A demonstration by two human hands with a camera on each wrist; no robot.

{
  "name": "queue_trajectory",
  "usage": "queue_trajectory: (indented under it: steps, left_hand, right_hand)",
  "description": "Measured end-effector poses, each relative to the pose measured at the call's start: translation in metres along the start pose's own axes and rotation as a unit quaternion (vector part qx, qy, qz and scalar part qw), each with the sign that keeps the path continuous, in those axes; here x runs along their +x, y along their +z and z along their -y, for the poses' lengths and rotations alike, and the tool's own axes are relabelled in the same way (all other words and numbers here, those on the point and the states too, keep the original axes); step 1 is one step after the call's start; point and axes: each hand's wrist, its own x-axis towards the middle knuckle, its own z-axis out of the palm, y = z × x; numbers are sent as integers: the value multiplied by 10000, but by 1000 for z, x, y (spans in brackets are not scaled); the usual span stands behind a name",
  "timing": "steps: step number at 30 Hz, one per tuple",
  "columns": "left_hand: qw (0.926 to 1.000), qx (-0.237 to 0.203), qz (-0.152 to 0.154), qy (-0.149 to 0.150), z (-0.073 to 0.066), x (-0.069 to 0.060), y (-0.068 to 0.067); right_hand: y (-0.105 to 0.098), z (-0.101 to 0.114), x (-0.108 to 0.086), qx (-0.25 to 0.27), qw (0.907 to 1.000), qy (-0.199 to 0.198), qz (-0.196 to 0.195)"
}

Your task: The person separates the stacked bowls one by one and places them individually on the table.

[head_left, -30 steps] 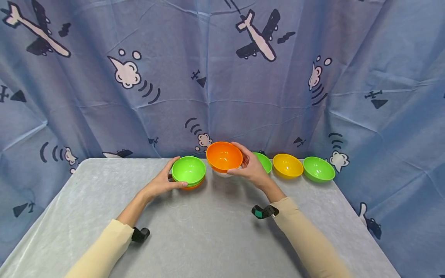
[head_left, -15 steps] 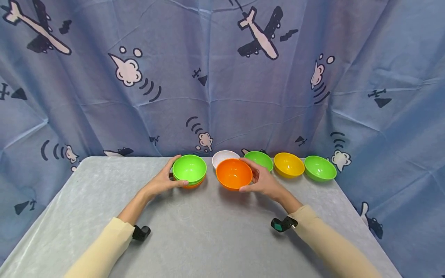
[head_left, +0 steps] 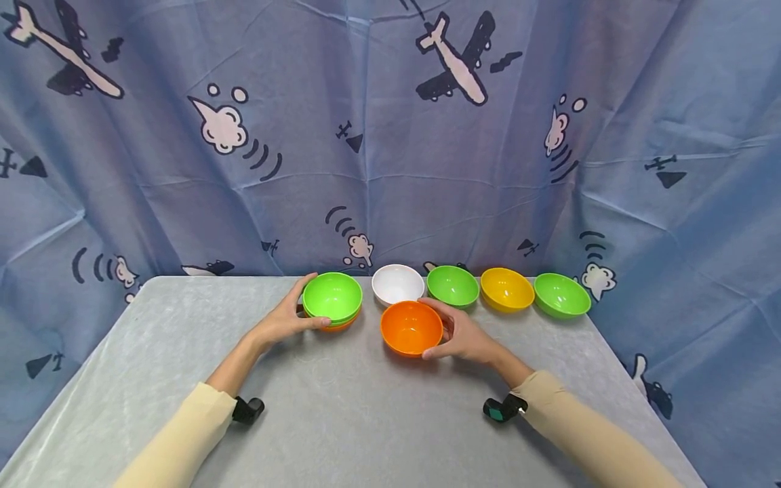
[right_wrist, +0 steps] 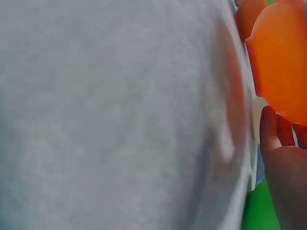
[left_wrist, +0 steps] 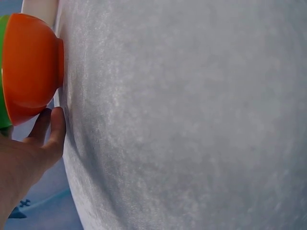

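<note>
My left hand (head_left: 285, 324) grips a stack of bowls from its left side, thumb across the front. A green bowl (head_left: 332, 296) tops the stack, and an orange bowl (left_wrist: 31, 67) forms its bottom; the fingers behind are partly hidden. My right hand (head_left: 465, 332) holds another orange bowl (head_left: 411, 328) by its right side, thumb in front and fingers behind. This bowl is upright, right of the stack and in front of a white bowl (head_left: 398, 285). Whether its base touches the table I cannot tell.
Along the back of the grey-covered table (head_left: 342, 420), right of the white bowl, stand a green bowl (head_left: 453, 286), a yellow bowl (head_left: 507, 290) and another green bowl (head_left: 562, 295). A blue patterned curtain (head_left: 305, 135) hangs behind.
My right hand has brought the orange bowl toward me, slightly right and downward, away from the white bowl, which now shows. The left hand stays on the stack.
</note>
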Motion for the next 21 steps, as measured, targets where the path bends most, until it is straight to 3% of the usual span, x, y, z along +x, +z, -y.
queue_trajectory:
  steps: [10, 17, 21]
  left_hand:
    - [9999, 48, -10, -95, -1, -1, 0]
    - [9999, 128, 32, -98, -32, -16, 2]
    - [9998, 174, -19, 36, -11, -7, 0]
  right_hand:
    - [9, -6, -1, 69, 9996, 216, 174]
    - [9, -9, 0, 274, 9988, 360, 196]
    - [9, -9, 0, 315, 9985, 393, 222]
